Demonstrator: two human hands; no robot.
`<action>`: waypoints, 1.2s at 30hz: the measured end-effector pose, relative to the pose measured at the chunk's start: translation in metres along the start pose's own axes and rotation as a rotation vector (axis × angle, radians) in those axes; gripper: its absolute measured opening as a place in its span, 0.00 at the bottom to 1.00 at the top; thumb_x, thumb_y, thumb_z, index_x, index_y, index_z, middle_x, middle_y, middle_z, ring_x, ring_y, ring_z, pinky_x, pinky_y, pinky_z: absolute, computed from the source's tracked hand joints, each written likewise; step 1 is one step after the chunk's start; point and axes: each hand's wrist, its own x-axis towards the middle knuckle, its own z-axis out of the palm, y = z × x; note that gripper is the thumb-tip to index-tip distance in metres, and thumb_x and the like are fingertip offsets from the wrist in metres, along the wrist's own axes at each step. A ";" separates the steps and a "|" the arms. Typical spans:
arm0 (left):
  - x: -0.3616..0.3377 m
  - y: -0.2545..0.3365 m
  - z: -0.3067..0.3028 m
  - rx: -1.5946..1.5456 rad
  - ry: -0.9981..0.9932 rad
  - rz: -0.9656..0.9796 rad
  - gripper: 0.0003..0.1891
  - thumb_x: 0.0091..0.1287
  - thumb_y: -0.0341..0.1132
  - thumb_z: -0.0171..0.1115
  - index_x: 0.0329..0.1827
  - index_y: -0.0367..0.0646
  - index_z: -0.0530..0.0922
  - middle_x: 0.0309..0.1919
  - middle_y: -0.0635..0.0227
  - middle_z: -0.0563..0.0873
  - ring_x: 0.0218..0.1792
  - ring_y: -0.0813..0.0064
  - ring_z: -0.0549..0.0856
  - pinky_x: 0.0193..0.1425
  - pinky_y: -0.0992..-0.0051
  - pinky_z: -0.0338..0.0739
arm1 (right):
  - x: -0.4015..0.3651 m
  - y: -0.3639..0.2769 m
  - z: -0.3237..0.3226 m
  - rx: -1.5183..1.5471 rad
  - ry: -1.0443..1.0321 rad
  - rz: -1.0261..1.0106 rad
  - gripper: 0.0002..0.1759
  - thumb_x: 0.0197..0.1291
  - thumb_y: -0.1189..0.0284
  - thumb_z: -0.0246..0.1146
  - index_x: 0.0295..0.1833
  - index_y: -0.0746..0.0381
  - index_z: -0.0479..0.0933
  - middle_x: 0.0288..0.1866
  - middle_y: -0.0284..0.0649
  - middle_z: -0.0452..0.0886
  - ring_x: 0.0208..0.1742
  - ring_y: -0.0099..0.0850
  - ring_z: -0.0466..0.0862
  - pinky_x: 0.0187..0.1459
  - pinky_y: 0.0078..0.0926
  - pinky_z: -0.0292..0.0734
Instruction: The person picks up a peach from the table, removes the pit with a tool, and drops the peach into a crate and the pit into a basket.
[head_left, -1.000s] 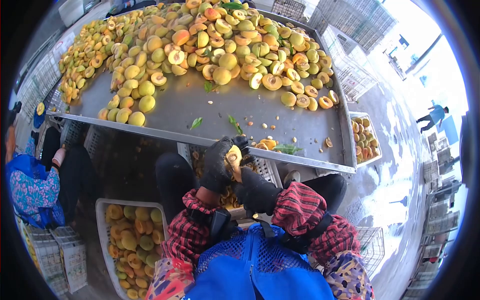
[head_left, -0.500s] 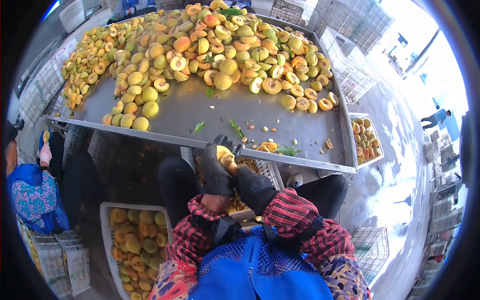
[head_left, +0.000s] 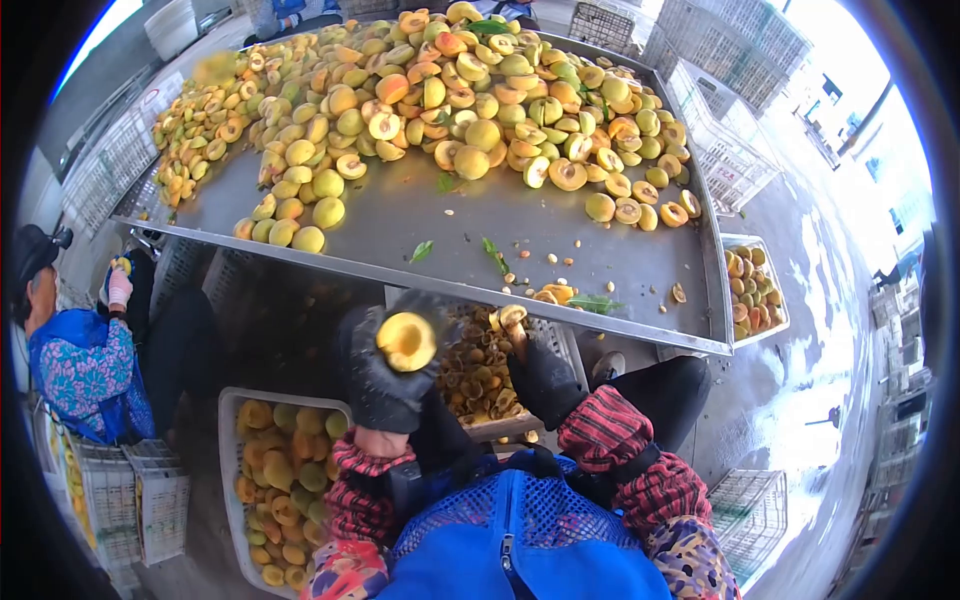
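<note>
My left hand (head_left: 385, 375), in a black glove and smeared by motion, holds a yellow peach half (head_left: 406, 341) with its hollowed cut face turned up. To its right, my right hand (head_left: 545, 380), also black-gloved, is closed on a small tan-yellow piece of peach (head_left: 512, 316) at its fingertips. That piece is over the far right part of a crate (head_left: 565, 350) between my knees. Brown, cut-out peach scraps (head_left: 477, 375) fill this crate.
A metal table (head_left: 390, 215) ahead bears a heap of halved peaches (head_left: 480, 130), loose pits and leaves. On my left stands a white crate of peaches (head_left: 285, 470); another peach crate (head_left: 755, 285) is beyond the table's right edge. A person (head_left: 85, 350) sits at far left.
My hands, together before at the table's front edge, have parted. The left has moved left and down with the peach half; the right has moved right with the small piece.
</note>
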 end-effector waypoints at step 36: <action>0.298 -0.197 0.110 1.812 -0.005 0.602 0.20 0.58 0.41 0.61 0.44 0.31 0.76 0.39 0.45 0.82 0.46 0.53 0.81 0.49 0.64 0.74 | -0.010 0.166 0.061 0.588 -0.601 0.256 0.22 0.68 0.51 0.41 0.53 0.54 0.70 0.26 0.34 0.74 0.19 0.26 0.70 0.19 0.27 0.68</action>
